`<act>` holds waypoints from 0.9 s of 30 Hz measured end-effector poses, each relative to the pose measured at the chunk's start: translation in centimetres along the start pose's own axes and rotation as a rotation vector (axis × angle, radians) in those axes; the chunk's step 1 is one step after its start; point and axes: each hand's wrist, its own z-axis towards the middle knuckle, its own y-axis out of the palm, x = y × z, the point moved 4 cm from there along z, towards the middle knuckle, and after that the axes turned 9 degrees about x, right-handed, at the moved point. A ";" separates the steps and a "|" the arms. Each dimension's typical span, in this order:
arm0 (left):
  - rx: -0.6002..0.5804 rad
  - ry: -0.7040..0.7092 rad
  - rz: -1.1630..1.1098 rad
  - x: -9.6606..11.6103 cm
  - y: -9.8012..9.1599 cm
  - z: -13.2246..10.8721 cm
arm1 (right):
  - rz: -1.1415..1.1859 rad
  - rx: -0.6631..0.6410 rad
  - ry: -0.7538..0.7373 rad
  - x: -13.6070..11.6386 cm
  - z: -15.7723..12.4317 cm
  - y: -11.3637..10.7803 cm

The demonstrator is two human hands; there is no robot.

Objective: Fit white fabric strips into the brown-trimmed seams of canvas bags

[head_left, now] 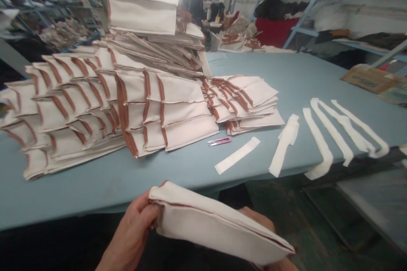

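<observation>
Holding a white cloth pouch (219, 224) firmly at both ends, with the left hand (130, 233) pinching one end and the right hand (257, 219) cupping the other, at the bottom of the frame, just off the edge of the tabletop (79, 190), below the big pile of pouches (178, 114).

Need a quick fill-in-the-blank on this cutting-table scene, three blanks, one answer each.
The left hand and right hand grip a folded cream canvas piece whose edge is trimmed in ____.
The small metal thread snips on the pale blue table have ____ handles.
In this view, the long white fabric strips lie to the ____ of the snips.

Missing words: brown; pink; right.
</observation>
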 end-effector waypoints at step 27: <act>-0.356 0.353 0.477 5.0 4.8 -3.3 | 0.103 -0.325 -0.070 -13.3 5.3 2.9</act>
